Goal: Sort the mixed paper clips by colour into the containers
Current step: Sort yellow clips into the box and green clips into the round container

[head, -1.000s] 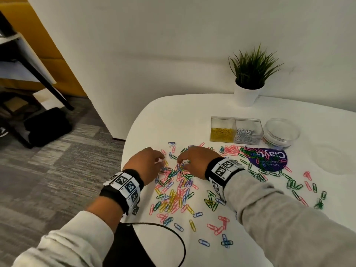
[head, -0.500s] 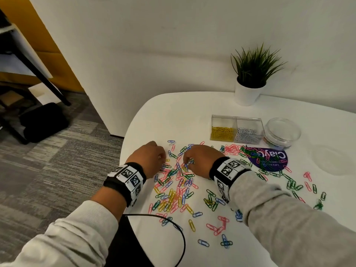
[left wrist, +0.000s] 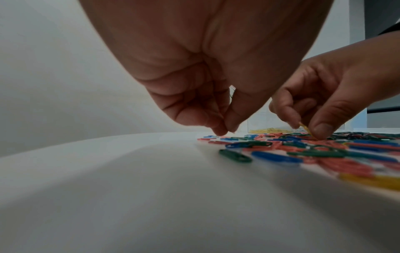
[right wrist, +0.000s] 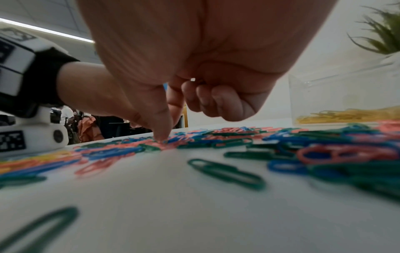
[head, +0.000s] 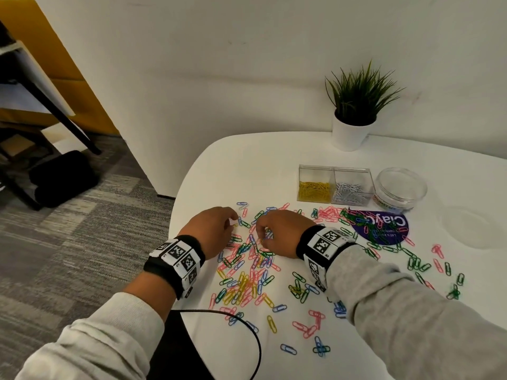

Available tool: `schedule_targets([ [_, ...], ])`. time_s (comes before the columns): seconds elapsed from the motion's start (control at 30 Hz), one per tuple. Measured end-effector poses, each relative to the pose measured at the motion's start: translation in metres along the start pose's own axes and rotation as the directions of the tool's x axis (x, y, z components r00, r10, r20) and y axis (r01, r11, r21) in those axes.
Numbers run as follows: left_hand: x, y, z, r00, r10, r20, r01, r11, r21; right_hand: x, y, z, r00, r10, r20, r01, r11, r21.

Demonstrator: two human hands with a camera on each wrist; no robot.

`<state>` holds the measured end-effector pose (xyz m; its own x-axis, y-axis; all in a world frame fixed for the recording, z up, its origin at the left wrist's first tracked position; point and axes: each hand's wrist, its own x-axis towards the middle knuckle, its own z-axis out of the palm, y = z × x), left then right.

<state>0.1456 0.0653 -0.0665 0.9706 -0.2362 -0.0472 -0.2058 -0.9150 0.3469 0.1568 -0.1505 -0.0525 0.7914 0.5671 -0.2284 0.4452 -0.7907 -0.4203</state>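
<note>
Looking down from the head, 2 hands work in the paper clips (head: 247, 272) on the white table (head: 247, 165); 1 clear box (head: 335, 187) has 2 parts, yellow clips and silver clips; 1 round tub (head: 401, 189) and 1 plant (head: 354, 111) stand near. Left wrist: left hand (left wrist: 207, 71) pinches tight, holding what I cannot tell; right hand (left wrist: 324, 95) pinches 1 yellow clip (left wrist: 304, 127). Right wrist: its other fingers (right wrist: 216, 101) are curled.
</note>
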Motion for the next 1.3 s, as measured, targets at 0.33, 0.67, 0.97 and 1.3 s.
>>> schedule_targets([
  [0.33,0.038,0.051,-0.039,0.988,0.137,-0.071,-0.14,0.989,-0.048,-0.008,0.068,-0.101,0.873,0.326,-0.363,-0.288,0.945,0.156],
  [0.67,0.116,0.124,-0.034,1.0,0.009,0.002,-0.007,0.873,-0.488,-0.035,0.082,-0.116,0.877,0.332,-0.346,-0.315,0.943,0.106],
  [0.97,0.032,0.061,-0.013,0.904,0.214,0.371,-0.308,0.926,0.216,-0.061,0.059,-0.022,0.985,0.165,0.04,-0.162,0.984,-0.078],
  [1.3,-0.013,0.032,-0.007,0.948,0.234,0.216,-0.263,0.958,0.118,-0.061,0.05,0.0,1.0,-0.015,-0.018,0.009,0.953,-0.302],
])
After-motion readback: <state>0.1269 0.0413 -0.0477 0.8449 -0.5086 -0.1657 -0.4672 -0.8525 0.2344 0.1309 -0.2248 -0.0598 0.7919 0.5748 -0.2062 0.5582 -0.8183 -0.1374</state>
